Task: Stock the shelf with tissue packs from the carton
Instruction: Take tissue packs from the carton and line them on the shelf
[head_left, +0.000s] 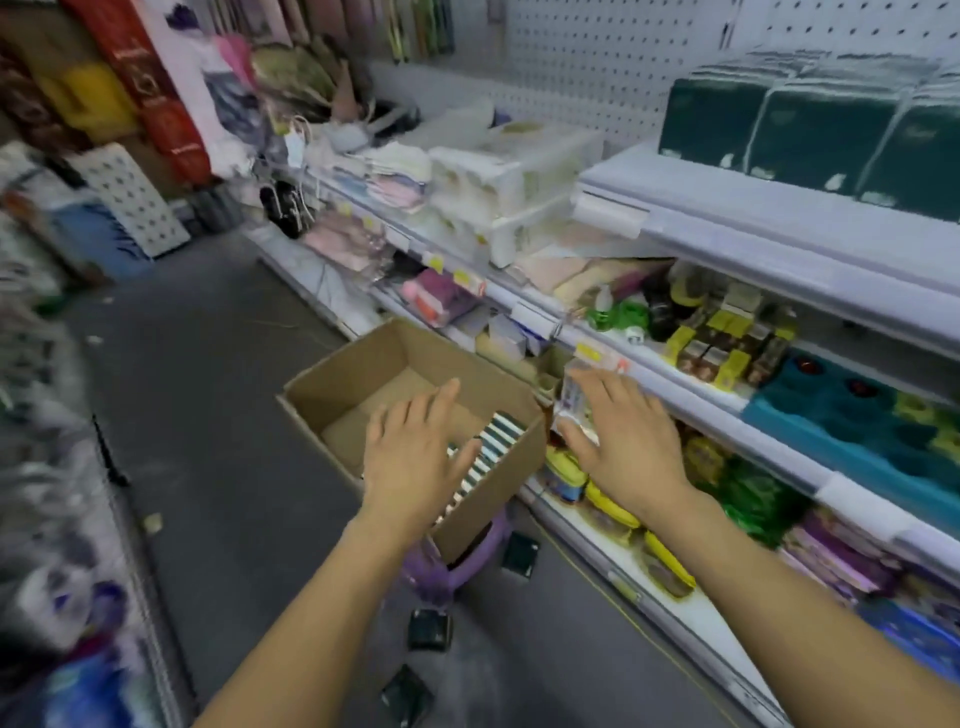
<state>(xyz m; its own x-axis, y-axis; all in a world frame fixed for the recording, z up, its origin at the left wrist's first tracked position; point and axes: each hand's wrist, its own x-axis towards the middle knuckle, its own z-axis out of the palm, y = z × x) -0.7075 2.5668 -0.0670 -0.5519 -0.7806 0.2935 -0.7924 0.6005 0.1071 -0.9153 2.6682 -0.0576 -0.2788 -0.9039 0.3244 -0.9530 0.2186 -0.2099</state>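
An open cardboard carton (363, 374) rests on a purple stool in the aisle. Inside it, against its near right wall, stands a row of dark green tissue packs (491, 447). My left hand (415, 457) hovers over that row with fingers spread, holding nothing. My right hand (621, 441) is spread out to the right of the carton, in front of the lower shelves, also with nothing in it. More dark green tissue packs (810, 130) are lined up on the top shelf (727, 208) at the upper right.
Three loose dark packs (428, 629) lie on the grey floor below the carton. The purple stool (441, 571) stands under the carton. The shelves at right are crowded with mixed goods, and hanging price tags stick out. Piled goods line the aisle's left side.
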